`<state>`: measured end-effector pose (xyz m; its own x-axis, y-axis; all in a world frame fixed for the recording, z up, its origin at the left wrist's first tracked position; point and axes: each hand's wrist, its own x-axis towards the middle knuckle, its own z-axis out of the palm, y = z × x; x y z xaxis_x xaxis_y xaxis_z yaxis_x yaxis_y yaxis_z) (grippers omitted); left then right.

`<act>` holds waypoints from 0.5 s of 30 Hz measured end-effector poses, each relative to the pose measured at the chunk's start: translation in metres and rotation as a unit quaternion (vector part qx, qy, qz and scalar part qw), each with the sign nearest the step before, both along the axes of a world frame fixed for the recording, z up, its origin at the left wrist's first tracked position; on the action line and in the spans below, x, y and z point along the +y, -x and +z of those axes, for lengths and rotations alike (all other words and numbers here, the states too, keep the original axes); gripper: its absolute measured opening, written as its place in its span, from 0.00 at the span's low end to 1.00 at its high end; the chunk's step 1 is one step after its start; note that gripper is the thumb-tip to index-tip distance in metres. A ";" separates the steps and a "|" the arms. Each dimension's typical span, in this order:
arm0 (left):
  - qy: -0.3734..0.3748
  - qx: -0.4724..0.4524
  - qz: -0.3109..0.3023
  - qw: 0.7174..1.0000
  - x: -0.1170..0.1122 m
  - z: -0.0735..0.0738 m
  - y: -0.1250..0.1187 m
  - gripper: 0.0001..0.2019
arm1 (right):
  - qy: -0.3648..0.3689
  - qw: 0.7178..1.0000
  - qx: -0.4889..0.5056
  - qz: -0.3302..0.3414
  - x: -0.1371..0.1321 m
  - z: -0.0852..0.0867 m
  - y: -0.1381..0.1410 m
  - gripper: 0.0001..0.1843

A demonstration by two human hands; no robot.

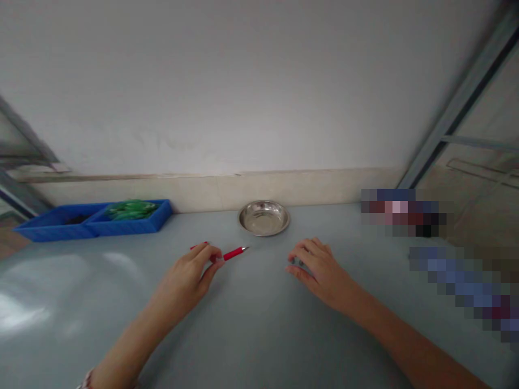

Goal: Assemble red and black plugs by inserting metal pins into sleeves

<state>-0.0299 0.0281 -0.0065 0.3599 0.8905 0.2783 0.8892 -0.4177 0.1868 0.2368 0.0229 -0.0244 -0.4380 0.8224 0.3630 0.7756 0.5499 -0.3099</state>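
My left hand (190, 269) is closed in a pinch on a red pen (234, 253), left of the table's middle. The pen's silver tip points right and slightly away from me. Beyond the fingers a bit of red (198, 246) shows, and I cannot tell whether it belongs to the same pen. To the right, my right hand (318, 267) hovers low over the table with bent fingers, a gap between thumb and forefinger. I make out nothing held in it. A round metal dish (264, 219) sits beyond and between both hands.
At the far left lies a blue two-part tray (160, 219), with green pens or similar sticks (132, 209) in its right part and small dark items in the left. A white wall (251, 97) rises behind the grey table (247, 335). Blurred-out things line the right edge.
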 end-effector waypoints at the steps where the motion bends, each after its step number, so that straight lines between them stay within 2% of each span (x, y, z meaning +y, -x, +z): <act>1: -0.002 -0.011 -0.026 1.000 -0.004 0.001 -0.006 0.10 | 0.002 1.000 0.017 0.012 0.000 0.001 0.000 0.09; 4: 0.005 -0.028 -0.084 0.996 -0.016 0.003 -0.022 0.09 | 0.012 0.996 0.060 0.058 -0.003 0.002 0.003 0.12; 7: -0.010 -0.036 -0.116 0.993 -0.024 0.003 -0.031 0.09 | 0.019 0.991 0.093 0.093 -0.007 0.002 0.006 0.14; 11: -0.025 -0.024 -0.137 0.990 -0.028 0.002 -0.035 0.08 | 0.027 0.982 0.137 0.130 -0.009 0.000 0.011 0.18; 15: -0.028 -0.011 -0.138 0.990 -0.028 0.001 -0.036 0.09 | 0.042 0.978 0.147 0.139 -0.010 -0.001 0.012 0.19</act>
